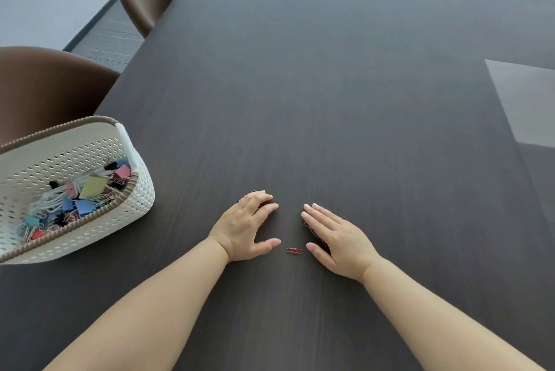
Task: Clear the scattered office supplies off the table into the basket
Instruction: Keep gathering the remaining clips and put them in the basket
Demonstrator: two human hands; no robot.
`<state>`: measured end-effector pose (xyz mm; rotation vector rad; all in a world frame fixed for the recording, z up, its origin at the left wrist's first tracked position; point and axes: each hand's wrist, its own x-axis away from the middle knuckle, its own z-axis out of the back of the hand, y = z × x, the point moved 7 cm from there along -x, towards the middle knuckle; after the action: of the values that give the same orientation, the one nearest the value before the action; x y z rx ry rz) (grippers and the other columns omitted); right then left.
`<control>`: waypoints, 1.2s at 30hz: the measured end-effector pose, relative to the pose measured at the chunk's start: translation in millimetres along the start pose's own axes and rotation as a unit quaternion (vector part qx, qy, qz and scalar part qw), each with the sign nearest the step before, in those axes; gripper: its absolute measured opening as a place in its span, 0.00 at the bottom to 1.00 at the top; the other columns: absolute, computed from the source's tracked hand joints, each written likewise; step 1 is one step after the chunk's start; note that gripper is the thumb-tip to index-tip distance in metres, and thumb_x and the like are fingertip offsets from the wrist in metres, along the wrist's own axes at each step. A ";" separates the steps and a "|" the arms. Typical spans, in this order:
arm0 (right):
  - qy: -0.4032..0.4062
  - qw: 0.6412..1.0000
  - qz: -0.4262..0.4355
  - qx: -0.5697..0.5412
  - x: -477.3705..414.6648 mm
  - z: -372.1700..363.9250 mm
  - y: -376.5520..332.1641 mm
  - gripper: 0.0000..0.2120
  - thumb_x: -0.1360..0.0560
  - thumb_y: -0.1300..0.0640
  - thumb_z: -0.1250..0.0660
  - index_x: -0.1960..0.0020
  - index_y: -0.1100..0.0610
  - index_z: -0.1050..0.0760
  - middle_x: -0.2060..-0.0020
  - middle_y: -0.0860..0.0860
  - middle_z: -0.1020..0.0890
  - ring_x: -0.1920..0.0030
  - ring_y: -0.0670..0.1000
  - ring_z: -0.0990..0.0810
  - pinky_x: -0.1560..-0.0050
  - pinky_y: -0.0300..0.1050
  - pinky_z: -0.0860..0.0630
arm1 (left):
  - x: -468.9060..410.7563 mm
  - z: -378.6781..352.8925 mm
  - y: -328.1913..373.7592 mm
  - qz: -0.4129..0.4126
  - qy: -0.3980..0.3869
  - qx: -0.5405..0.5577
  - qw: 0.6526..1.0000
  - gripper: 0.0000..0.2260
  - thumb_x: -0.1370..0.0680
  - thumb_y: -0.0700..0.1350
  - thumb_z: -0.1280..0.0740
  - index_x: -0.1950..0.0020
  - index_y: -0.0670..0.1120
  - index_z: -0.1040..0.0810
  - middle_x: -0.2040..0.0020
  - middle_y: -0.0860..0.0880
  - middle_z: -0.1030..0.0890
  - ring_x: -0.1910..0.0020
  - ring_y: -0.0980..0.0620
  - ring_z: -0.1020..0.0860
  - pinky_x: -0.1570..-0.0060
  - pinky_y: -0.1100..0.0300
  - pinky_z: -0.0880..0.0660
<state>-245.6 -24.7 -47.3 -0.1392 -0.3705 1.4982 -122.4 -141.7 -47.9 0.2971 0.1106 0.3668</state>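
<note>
Now, hands: left hand [244,225] and right hand [336,238] lay flat, fingers nearly straight, gripping nothing.
Clip: red paper clip [294,250] lay between the thumbs; basket [141,199] well left.
Judged: palms should sweep inward, kept low.

The flat left hand [244,225] covers small items; only a blue speck [237,201] shows at its far edge. Under the right hand [336,240], thin wire clips [312,231] are mostly hidden (colour hard to tell). The white perforated plastic basket [141,199] is cut off by the left edge, and its jumbled clips [75,199] are too small to count.
</note>
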 end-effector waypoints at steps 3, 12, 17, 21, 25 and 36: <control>0.081 0.996 -0.029 0.001 10.8 1.9 3.4 0.26 0.22 0.41 0.50 0.32 0.57 0.35 0.34 0.53 0.27 0.34 0.53 0.29 0.40 0.51 0.26 | 8.3 -9.9 18.7 -0.026 -0.021 -0.003 0.999 0.33 0.31 0.66 0.40 0.35 0.45 0.30 0.36 0.45 0.28 0.33 0.47 0.38 0.36 0.47 0.33; 0.178 0.968 -0.149 0.092 11.1 2.6 23.8 0.33 0.33 0.33 0.45 0.35 0.52 0.32 0.44 0.50 0.32 0.46 0.52 0.33 0.49 0.50 0.25 | 8.2 -20.0 20.9 0.191 -0.049 -0.096 0.976 0.47 0.37 0.77 0.51 0.26 0.51 0.52 0.26 0.47 0.53 0.27 0.39 0.55 0.35 0.34 0.58; 0.218 0.965 -0.112 0.092 -9.1 11.4 29.5 0.28 0.31 0.35 0.44 0.40 0.51 0.26 0.54 0.50 0.28 0.57 0.51 0.33 0.60 0.46 0.23 | 4.7 -15.7 4.7 0.283 -0.052 -0.073 0.955 0.45 0.36 0.74 0.57 0.25 0.50 0.51 0.26 0.44 0.49 0.28 0.41 0.55 0.31 0.40 0.50; 0.234 0.968 -0.054 0.074 -11.5 8.4 23.4 0.20 0.29 0.41 0.42 0.46 0.52 0.23 0.59 0.52 0.25 0.62 0.53 0.26 0.67 0.44 0.23 | 4.1 -9.7 12.7 0.192 0.099 -0.054 0.975 0.25 0.29 0.64 0.45 0.40 0.51 0.26 0.43 0.48 0.32 0.44 0.46 0.35 0.46 0.48 0.26; 0.248 0.965 -0.036 0.076 -10.1 9.8 19.0 0.15 0.28 0.43 0.41 0.54 0.53 0.23 0.64 0.51 0.25 0.67 0.52 0.26 0.76 0.41 0.27 | 3.1 -10.2 19.0 0.135 0.133 -0.058 0.980 0.12 0.28 0.57 0.44 0.52 0.52 0.30 0.55 0.49 0.29 0.59 0.48 0.29 0.60 0.55 0.24; 0.284 0.952 -0.054 0.101 -4.8 13.5 15.6 0.20 0.24 0.44 0.44 0.68 0.55 0.30 0.74 0.48 0.28 0.75 0.49 0.28 0.80 0.39 0.38 | 5.0 -3.7 27.4 0.103 0.181 -0.077 0.975 0.15 0.27 0.55 0.41 0.68 0.47 0.27 0.71 0.53 0.27 0.73 0.54 0.28 0.79 0.62 0.34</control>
<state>-264.8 -30.0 -40.4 -0.3694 0.2361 1.3116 -127.6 -114.5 -43.3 0.0841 0.4089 0.6311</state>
